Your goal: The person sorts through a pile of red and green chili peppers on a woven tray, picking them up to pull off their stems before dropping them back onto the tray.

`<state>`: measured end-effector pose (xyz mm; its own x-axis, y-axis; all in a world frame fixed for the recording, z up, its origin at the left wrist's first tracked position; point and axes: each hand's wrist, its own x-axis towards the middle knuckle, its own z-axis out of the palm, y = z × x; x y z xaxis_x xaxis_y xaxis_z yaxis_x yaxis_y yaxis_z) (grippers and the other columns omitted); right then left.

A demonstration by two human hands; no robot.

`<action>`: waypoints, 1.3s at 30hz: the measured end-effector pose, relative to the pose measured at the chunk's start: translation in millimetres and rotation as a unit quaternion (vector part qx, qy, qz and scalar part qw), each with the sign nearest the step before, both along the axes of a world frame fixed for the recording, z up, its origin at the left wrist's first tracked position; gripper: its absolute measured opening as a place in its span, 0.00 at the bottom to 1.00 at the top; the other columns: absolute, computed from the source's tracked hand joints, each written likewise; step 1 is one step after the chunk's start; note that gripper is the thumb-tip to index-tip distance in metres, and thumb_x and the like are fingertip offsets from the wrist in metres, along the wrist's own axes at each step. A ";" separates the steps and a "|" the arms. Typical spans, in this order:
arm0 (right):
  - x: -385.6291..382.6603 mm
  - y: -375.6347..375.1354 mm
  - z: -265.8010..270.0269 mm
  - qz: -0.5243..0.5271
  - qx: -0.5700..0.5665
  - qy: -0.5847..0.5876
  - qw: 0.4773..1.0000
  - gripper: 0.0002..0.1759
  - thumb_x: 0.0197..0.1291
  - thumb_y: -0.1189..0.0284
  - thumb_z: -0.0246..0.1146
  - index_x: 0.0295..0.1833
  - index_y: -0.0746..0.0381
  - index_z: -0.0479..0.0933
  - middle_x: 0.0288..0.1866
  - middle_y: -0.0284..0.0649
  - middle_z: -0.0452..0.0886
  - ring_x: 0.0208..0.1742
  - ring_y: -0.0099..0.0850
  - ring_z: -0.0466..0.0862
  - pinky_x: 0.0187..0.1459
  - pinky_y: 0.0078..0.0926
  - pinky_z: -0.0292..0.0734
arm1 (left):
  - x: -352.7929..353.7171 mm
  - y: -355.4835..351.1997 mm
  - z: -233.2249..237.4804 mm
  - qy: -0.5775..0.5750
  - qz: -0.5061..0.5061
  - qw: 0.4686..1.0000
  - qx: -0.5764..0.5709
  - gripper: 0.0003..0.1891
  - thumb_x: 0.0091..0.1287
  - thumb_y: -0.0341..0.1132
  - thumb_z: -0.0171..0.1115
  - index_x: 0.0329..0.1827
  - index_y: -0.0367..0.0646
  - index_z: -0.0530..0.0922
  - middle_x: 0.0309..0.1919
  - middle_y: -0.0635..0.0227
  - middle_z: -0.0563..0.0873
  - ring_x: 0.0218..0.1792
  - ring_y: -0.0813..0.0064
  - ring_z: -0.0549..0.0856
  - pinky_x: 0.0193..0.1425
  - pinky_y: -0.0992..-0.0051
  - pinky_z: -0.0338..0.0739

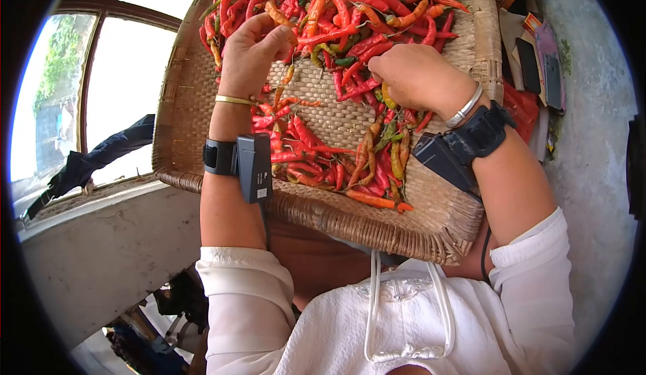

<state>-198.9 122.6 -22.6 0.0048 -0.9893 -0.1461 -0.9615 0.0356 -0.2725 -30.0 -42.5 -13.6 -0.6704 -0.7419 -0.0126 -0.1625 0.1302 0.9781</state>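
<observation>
A wide woven basket tray (437, 220) rests on my lap, holding a heap of red, orange and green chili peppers (350, 12). My left hand (250, 51) pinches an orange chili (279, 17) at the pile's left side. My right hand (417, 76) is closed over a red chili (356, 89) near the middle, with a yellow-green one (389, 98) just under the palm. More chilies (363, 166) lie spread near the tray's front rim. Both wrists carry black strapped devices and a bangle.
A window with a brown frame (94, 72) fills the left side, above a concrete sill (101, 240). Cards, a dark phone (528, 65) and a red bag (521, 109) lie right of the tray by a grey wall.
</observation>
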 end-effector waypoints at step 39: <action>11.2 -2.4 17.9 -0.063 -0.155 -0.064 0.984 0.10 0.49 0.69 0.63 0.34 0.64 0.73 0.31 0.46 0.78 0.36 0.44 0.80 0.37 0.40 0.76 | 65.4 -41.5 -19.6 -0.276 0.150 0.886 -0.342 0.17 0.53 0.37 0.64 0.46 0.43 0.78 0.30 0.61 0.84 0.32 0.65 0.83 0.39 0.68 0.76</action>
